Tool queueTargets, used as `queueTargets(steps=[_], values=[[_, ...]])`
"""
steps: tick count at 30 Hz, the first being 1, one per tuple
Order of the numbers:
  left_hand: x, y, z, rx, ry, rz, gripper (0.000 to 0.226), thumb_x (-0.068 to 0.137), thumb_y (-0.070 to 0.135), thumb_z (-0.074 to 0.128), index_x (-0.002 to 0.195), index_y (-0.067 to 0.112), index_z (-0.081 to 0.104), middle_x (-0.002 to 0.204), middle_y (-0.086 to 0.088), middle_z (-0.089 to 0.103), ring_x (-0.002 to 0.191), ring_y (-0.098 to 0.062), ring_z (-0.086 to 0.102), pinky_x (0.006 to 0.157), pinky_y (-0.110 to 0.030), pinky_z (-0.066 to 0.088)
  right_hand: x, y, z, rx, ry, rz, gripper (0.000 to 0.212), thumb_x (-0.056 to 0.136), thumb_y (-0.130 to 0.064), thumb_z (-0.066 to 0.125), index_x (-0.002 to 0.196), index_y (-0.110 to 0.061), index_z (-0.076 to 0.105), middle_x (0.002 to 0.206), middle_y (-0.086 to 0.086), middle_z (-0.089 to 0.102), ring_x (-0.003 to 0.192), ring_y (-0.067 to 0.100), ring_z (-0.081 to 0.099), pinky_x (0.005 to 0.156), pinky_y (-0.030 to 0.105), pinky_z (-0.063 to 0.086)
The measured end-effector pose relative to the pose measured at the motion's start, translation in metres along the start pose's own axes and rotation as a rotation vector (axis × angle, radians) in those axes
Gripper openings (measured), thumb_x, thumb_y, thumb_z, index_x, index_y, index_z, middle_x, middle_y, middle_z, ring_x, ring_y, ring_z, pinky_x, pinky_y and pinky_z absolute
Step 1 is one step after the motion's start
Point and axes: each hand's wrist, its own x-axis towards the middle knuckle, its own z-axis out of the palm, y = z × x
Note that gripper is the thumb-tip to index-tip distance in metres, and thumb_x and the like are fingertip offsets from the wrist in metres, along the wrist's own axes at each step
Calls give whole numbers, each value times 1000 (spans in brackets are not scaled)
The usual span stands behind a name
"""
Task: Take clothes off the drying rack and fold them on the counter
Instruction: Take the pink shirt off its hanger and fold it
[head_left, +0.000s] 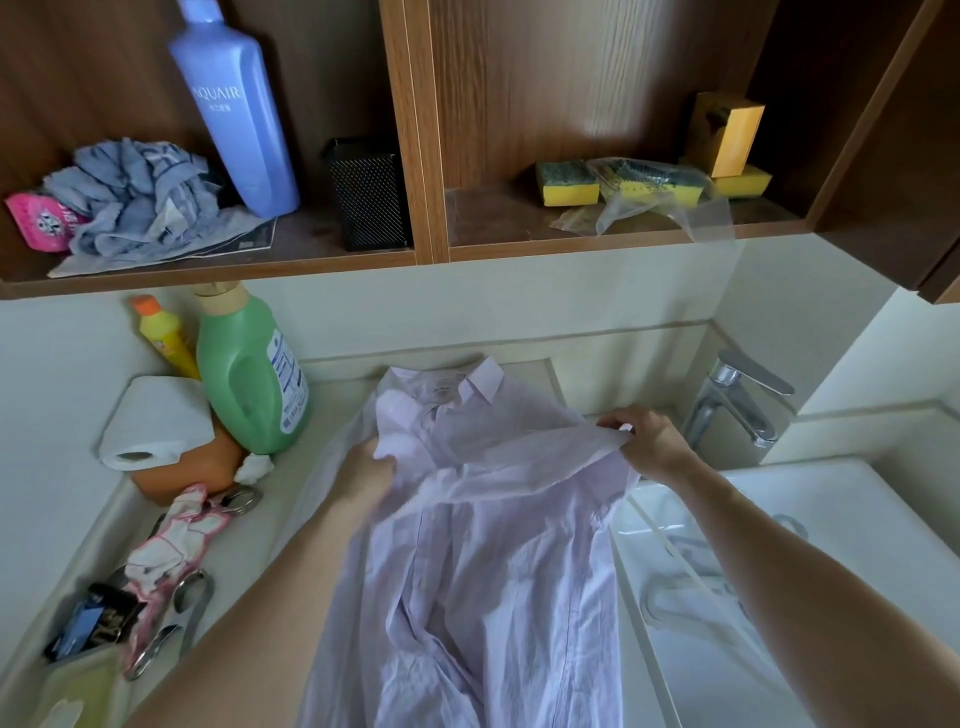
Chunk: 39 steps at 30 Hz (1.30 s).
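A pale lilac striped dress shirt (483, 561) lies on the cream counter (67, 499), collar toward the wall, its hem running off the bottom of the view. My left hand (366, 470) grips the fabric near the shirt's left shoulder. My right hand (647, 439) pinches a sleeve at the right shoulder and holds it lifted, stretched across the chest. The drying rack is not in view.
A white sink (810, 525) with a clear hanger (691, 587) in it and a chrome tap (737, 400) is on the right. On the left stand a green detergent bottle (249, 374), a yellow bottle (166, 338), a paper roll (156, 421), and pegs and cloth (171, 561). Shelves above hold sponges (569, 184) and a blue bottle (234, 109).
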Motion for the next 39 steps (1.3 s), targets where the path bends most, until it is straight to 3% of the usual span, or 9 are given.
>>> queueTargets(steps=[4,8,13,16,20,26,31,36,39], values=[[6,9,-30,-74,119,-51,16,92,-4,49,97,6,60,89,-15,63,74,-28,57,57,-25,36,4,-3,-4,-20,160,-130,50,69,15,51,98,-17,75,102,5,63,81,15,62,75,11,39],[8,-19,-55,-294,-85,-302,12,100,2,47,110,2,54,87,-17,65,63,-26,62,45,-24,53,2,-1,5,14,-56,-50,44,78,0,62,111,-28,70,111,2,57,78,7,60,71,5,42],[8,-31,-61,-694,-100,-207,34,103,47,42,114,20,59,110,-6,66,97,-38,67,80,-45,54,-3,8,19,41,-202,122,62,83,-11,65,139,-32,48,139,8,47,109,25,62,90,30,51],[4,-32,-63,-529,-210,16,18,99,35,57,113,25,60,115,6,64,115,-31,62,81,-36,50,-1,10,22,18,-232,205,78,81,-21,72,149,-29,34,146,12,40,126,31,50,98,34,47],[13,-49,-65,-14,-132,136,35,85,32,77,107,6,70,99,-3,70,90,-20,64,71,-30,48,-4,7,19,39,-284,268,82,78,-17,76,148,-29,36,136,10,44,115,31,55,62,26,52],[18,-43,-79,-15,251,126,24,96,35,60,94,13,71,78,-11,72,79,-30,68,71,-32,45,-10,2,6,-1,42,-131,62,69,13,52,118,-21,67,106,4,55,98,23,59,79,24,48],[33,-57,-82,7,34,-238,37,89,35,72,110,5,64,104,-16,70,97,-36,70,87,-44,57,-12,-1,-18,168,-638,174,36,88,-33,73,122,-24,67,118,-3,64,102,17,65,79,26,57],[28,-70,-67,-7,81,-134,45,86,34,76,120,8,63,121,-7,65,107,-28,62,90,-37,50,-14,-12,-1,130,-136,178,17,94,-28,66,106,-22,75,99,3,72,83,20,68,61,14,46],[25,-69,-59,-31,124,-58,66,76,31,85,129,1,60,130,-9,61,115,-28,61,96,-37,47,-22,-33,28,11,32,-104,19,91,-11,63,101,-20,76,103,3,69,88,21,65,78,19,43]])
